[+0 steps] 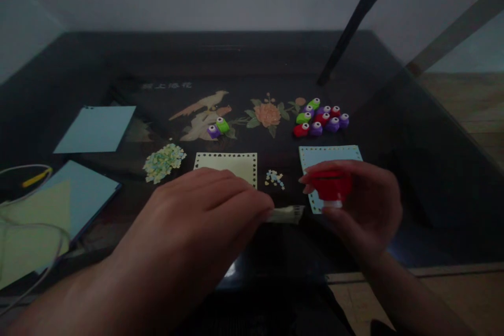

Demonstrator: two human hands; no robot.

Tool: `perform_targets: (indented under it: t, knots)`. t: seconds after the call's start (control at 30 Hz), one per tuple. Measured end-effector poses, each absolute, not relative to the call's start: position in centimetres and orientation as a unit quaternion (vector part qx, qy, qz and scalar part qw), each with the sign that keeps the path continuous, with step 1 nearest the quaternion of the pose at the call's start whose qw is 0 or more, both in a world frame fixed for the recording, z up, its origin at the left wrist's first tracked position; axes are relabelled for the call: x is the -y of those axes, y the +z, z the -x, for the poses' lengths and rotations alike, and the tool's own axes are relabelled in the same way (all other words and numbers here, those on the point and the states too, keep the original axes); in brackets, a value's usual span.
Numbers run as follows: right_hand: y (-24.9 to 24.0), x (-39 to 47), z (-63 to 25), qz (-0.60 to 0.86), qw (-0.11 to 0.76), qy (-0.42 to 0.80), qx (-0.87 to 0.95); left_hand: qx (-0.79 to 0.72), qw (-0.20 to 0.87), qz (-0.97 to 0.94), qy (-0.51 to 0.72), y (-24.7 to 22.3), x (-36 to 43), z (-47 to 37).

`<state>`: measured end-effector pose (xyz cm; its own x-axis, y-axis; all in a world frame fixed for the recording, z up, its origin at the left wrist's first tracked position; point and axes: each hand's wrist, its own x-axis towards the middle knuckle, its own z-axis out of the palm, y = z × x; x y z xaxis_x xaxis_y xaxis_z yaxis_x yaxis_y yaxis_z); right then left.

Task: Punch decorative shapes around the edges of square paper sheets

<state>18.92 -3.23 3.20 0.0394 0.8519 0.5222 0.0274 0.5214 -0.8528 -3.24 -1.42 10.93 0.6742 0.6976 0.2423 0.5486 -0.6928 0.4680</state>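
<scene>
My left hand (pixel 197 226) is closed on a pale yellow-green paper (pixel 287 214), whose visible end pokes out to the right and shows small punched holes. A red paper punch (pixel 334 186) is gripped between the thumb and fingers of my right hand (pixel 370 205). A short gap separates the punch from the paper's end. Behind my left hand lies a cream sheet (pixel 226 160) with shapes punched along its edges. Partly behind my right hand is a light blue sheet (pixel 331 153) with a similar punched border. Between these sheets lie small paper cut-outs (pixel 274 179).
Several coloured craft punches (pixel 321 117) cluster at the back right, and a purple one (pixel 213 131) and a green one (pixel 222 125) stand mid-table. A confetti heap (pixel 163 163), blue sheets (pixel 96 128), a yellow sheet (pixel 35 231) and a white cable (pixel 51 228) lie left. A dark stick (pixel 350 31) rises behind.
</scene>
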Motion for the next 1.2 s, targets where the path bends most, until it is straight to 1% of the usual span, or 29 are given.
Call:
perform_targets:
  t: [0.07,0.2,0.3,0.37,0.5,0.63,0.77,1.2]
  knots:
    - [3.2,3.1,-19.0,0.362,0.629,0.393,0.564,-0.353,0.235,-0.883,0.199,11.4,0.9,3.2]
    - [3.4,2.7,-19.1,0.351,0.575,0.542,0.502,-0.358,0.338,-0.858,0.145,11.5,-0.4,2.8]
    - [3.3,2.5,-19.1,0.325,0.527,0.618,0.484,-0.358,0.368,-0.853,0.095,10.9,-1.3,2.4]
    - [3.2,2.4,-19.1,0.326,0.501,0.638,0.486,-0.361,0.367,-0.853,0.084,10.4,-1.7,2.2]
    - [2.9,2.3,-19.4,0.366,0.468,0.618,0.515,-0.351,0.355,-0.862,0.086,9.7,-1.9,1.8]
    - [3.3,2.0,-19.4,0.401,0.428,0.557,0.588,-0.34,0.357,-0.867,0.073,9.2,-1.8,1.3]
    - [3.7,1.9,-19.2,0.398,0.388,0.505,0.66,-0.334,0.352,-0.872,0.063,8.7,-1.6,1.0]
    - [3.6,1.8,-19.3,0.39,0.37,0.521,0.664,-0.335,0.358,-0.868,0.08,8.4,-1.7,0.8]
